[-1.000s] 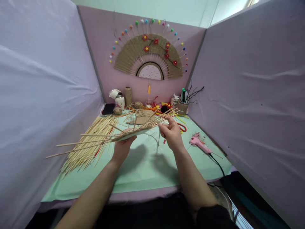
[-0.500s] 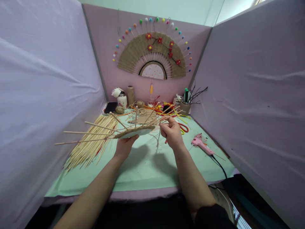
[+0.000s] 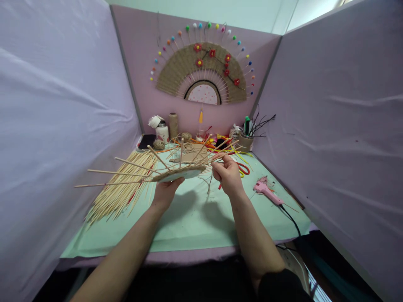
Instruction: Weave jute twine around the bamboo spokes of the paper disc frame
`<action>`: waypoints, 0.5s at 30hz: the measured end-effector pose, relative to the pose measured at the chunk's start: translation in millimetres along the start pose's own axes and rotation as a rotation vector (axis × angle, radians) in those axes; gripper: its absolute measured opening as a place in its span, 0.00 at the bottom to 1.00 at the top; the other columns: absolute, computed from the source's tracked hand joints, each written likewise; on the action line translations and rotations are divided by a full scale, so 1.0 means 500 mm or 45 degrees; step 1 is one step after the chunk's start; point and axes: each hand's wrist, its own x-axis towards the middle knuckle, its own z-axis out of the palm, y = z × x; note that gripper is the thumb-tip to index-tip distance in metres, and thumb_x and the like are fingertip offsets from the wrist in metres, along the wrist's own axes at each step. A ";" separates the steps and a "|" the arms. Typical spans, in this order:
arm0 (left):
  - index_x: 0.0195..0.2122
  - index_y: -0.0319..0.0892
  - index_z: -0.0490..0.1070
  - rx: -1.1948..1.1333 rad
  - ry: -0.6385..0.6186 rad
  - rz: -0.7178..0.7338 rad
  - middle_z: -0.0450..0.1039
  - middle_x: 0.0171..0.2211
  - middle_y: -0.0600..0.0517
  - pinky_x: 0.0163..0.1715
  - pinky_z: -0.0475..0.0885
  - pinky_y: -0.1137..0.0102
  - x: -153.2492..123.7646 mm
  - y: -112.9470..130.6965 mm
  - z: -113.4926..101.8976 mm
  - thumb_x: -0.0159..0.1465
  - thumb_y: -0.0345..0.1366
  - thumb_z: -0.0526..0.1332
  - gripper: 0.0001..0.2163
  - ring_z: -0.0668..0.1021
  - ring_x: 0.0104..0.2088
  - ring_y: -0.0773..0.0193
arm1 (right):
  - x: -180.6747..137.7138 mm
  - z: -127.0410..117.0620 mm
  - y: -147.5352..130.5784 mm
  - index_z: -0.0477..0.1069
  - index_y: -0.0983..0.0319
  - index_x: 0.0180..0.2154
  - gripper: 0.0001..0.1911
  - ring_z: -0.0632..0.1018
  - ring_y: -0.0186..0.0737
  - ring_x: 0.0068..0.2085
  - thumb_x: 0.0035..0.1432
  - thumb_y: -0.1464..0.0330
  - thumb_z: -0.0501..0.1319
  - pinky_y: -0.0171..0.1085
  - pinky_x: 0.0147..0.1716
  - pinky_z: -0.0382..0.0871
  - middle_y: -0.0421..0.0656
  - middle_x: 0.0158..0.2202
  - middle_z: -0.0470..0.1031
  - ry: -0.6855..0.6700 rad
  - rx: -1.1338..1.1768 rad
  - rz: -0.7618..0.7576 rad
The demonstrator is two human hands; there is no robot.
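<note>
Loose sticks [image 3: 121, 186] are laid at nine o'clock and a pink glue gun [image 3: 267, 192] at three o'clock on the tabletop [image 3: 189, 228], while the spoked disc [image 3: 188, 173] is held up at nine o'clock of the right hand [image 3: 229, 176], clasped from below by the left hand's [image 3: 165, 193] fingers, with twine [image 3: 209, 183] pinched between the right fingers.

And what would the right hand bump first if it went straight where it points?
Probably the sticks on the disc; the right hand looks close to them, though depth is hard to judge.
</note>
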 end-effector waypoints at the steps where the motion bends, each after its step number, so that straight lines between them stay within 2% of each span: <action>1: 0.35 0.40 0.80 0.006 0.002 -0.001 0.81 0.36 0.48 0.47 0.73 0.59 0.000 0.001 0.000 0.48 0.43 0.70 0.16 0.80 0.42 0.52 | 0.000 0.000 0.001 0.65 0.60 0.33 0.09 0.54 0.25 0.13 0.48 0.69 0.62 0.28 0.14 0.44 0.27 0.10 0.57 0.003 0.000 0.002; 15: 0.36 0.41 0.80 0.001 -0.007 -0.015 0.81 0.37 0.48 0.47 0.73 0.59 -0.001 0.001 -0.001 0.49 0.44 0.70 0.16 0.79 0.44 0.51 | 0.001 -0.006 0.005 0.66 0.60 0.32 0.09 0.55 0.25 0.13 0.48 0.67 0.63 0.28 0.14 0.45 0.27 0.11 0.56 0.001 -0.023 0.003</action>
